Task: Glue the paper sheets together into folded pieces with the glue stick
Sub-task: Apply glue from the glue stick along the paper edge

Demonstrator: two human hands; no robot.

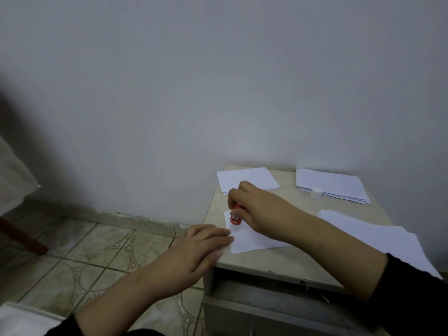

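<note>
Red glue stick (236, 215) is sitting pinched in the right hand (257, 209), rigid and light. Thin, floppy paper sheet (252, 238) is sliding easily, so the left hand (196, 248) is pressing its corner with flat fingers.

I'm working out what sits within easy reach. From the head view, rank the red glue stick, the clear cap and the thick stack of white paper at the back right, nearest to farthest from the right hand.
1. Red glue stick: held in the right hand, over the white sheet.
2. Clear plastic cap: behind, to its right.
3. Thick white paper stack: back right corner, just beyond the cap.
</note>
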